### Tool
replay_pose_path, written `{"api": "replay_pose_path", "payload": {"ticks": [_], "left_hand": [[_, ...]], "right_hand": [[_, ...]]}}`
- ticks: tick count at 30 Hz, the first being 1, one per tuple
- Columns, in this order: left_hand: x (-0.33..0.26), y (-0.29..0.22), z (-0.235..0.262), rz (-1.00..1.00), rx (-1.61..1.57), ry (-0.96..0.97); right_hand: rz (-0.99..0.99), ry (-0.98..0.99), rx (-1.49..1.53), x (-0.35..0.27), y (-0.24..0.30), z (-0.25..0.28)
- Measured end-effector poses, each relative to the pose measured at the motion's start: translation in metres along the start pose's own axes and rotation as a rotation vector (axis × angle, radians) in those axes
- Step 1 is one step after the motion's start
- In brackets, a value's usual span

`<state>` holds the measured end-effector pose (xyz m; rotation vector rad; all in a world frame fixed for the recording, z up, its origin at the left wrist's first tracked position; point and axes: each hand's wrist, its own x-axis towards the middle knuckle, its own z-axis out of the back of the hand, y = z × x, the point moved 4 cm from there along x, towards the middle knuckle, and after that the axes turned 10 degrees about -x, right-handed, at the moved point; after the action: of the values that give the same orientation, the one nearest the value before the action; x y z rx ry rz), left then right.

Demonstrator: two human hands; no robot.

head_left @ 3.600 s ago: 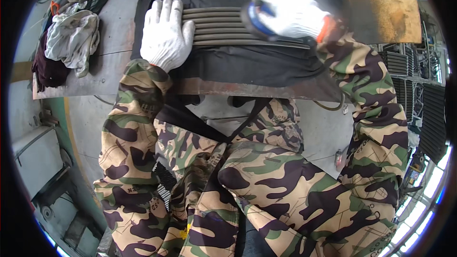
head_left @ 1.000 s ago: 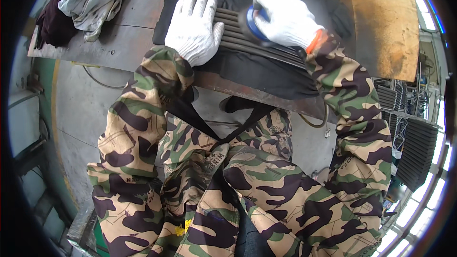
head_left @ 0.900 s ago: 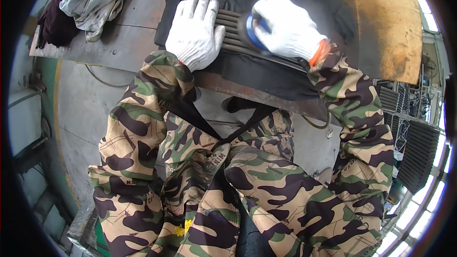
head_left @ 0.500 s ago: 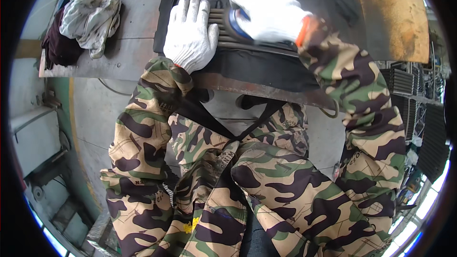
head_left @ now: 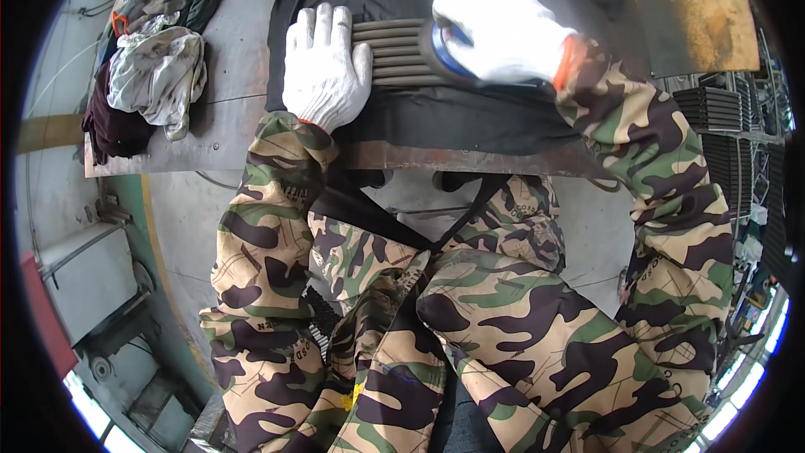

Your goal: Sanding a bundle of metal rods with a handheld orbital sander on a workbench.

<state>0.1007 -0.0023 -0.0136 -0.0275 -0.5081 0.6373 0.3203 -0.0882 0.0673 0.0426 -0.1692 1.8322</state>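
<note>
Several dark grey metal rods point(head_left: 387, 52) lie side by side on a black cloth point(head_left: 453, 122). My left hand point(head_left: 327, 69), in a white knit glove, rests flat over their left end with the fingers stretched out. Gloved the same way, my right hand point(head_left: 503, 32) is closed around a round tool with a blue body and dark rim point(head_left: 443, 52), which looks like a sanding or polishing disc. That tool sits on top of the rods, and its exact kind is hidden by the glove. The rods' right ends are out of sight beneath my right hand.
The cloth covers part of a metal worktable point(head_left: 243, 113), whose front edge runs close to my body. Crumpled rags point(head_left: 159, 67) lie at its left. A rusty yellowish sheet point(head_left: 688, 13) is at the far right. Racks of dark bars point(head_left: 708, 109) stand beyond the table's right end.
My right hand and the round tool have shifted right along the rods, uncovering more of them. My left hand stays flat on the left end. The whole view has shifted slightly.
</note>
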Motion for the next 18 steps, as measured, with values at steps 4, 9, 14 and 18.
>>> {"api": "replay_pose_path", "payload": {"ticks": [4, 9, 14, 18], "left_hand": [[-0.009, -0.004, 0.001, -0.014, 0.016, 0.012], [-0.004, -0.006, 0.005, 0.001, -0.025, 0.055], [-0.004, -0.001, -0.002, 0.027, 0.033, 0.072], [0.002, 0.006, -0.002, 0.039, 0.002, 0.123]], "right_hand": [[-0.056, 0.043, -0.051, 0.014, -0.019, -0.004], [-0.029, 0.029, -0.015, 0.000, -0.011, 0.002], [-0.028, -0.044, -0.050, -0.018, -0.038, -0.005], [-0.039, -0.034, -0.047, -0.035, -0.052, -0.004]]}}
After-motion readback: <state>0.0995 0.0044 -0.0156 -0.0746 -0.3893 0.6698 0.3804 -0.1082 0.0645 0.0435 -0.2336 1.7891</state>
